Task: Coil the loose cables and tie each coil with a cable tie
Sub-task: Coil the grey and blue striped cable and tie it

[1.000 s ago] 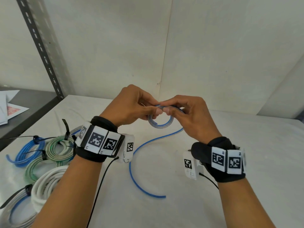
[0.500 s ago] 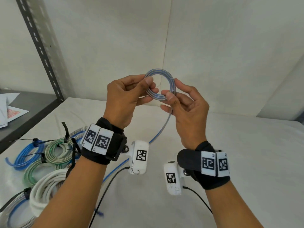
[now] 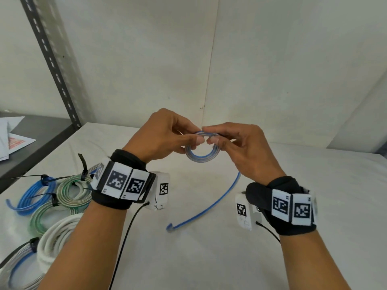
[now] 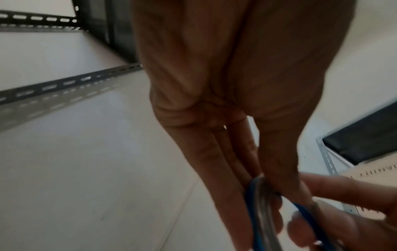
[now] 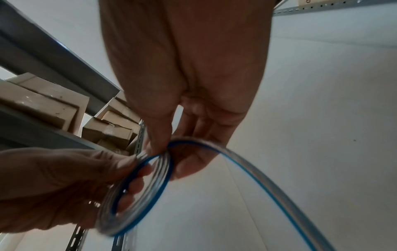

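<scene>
A flat blue and grey cable is wound into a small coil [image 3: 201, 155] held above the white table [image 3: 209, 258]. My left hand [image 3: 189, 141] pinches the coil's left side with thumb and fingers. My right hand [image 3: 215, 140] pinches its right side. A loose tail of the cable [image 3: 211, 204] hangs from the coil and ends on the table. The right wrist view shows the coil [image 5: 137, 200] between both hands and the tail [image 5: 268, 186] running down right. The left wrist view shows the coil [image 4: 262, 217] edge-on, blurred, between my fingers.
Several tied coils lie at the table's left: a blue coil [image 3: 35, 197], a green coil [image 3: 73, 189], a white coil [image 3: 56, 239], with black cable ties [image 3: 83, 168] sticking up. A grey shelf [image 3: 31, 143] with papers and a slotted upright [image 3: 52, 61] stand at the left.
Both hands raised the coil upright, then brought it back down level. The loose tail is shorter, with its end nearer the middle of the table.
</scene>
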A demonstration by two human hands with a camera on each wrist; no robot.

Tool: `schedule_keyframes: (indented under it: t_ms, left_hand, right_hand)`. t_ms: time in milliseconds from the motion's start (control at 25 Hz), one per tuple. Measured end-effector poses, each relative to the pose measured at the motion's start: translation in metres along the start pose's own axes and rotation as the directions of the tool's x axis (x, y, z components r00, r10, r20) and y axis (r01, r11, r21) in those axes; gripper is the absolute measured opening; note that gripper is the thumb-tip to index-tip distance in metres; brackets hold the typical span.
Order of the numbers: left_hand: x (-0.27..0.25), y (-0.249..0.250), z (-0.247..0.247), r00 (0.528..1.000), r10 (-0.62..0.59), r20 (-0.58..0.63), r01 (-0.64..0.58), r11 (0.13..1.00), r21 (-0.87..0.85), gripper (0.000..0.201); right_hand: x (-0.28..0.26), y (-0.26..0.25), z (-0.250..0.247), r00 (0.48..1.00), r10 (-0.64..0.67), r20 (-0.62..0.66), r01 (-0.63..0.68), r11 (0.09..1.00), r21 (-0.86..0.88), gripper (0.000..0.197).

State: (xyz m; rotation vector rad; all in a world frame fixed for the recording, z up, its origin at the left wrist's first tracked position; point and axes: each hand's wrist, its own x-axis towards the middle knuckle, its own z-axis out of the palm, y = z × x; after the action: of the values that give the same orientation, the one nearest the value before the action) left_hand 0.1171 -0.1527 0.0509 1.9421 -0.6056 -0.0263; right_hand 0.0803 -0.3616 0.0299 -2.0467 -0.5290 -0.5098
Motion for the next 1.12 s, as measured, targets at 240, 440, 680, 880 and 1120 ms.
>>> schedule_keyframes:
  t_ms: [240,440,680,880,1120]
  left_hand:
    - [0.001,0.001,-0.006,0.984,-0.002,-0.18,-0.06,0.939,-0.339,0.018]
    - [0.003,0.004,-0.001,0.974,-0.057,-0.221,-0.067,0.854,-0.515,0.012]
    - [0.008,0.003,0.017,0.974,-0.085,-0.212,-0.066,0.783,-0.619,0.015]
    - [0.004,-0.001,0.001,1.0,-0.001,-0.009,-0.001,0.967,-0.256,0.037]
    - [-0.001,0.0,0.003,0.998,0.035,0.051,-0.032,0.998,-0.052,0.013]
  right_hand:
    - [0.004,-0.003,0.01,0.931,0.204,-0.301,-0.045,0.886,0.461,0.006]
    - [0.003,-0.014,0.024,0.925,0.252,-0.284,-0.028,0.791,0.612,0.01]
    - [0.005,-0.016,0.019,0.908,0.25,-0.337,0.007,0.793,0.609,0.021]
    - [0.0,-0.001,-0.006,0.994,0.091,-0.054,-0.065,0.927,0.369,0.017]
    - [-0.001,0.0,-0.008,0.998,0.044,0.036,-0.05,0.979,0.198,0.016]
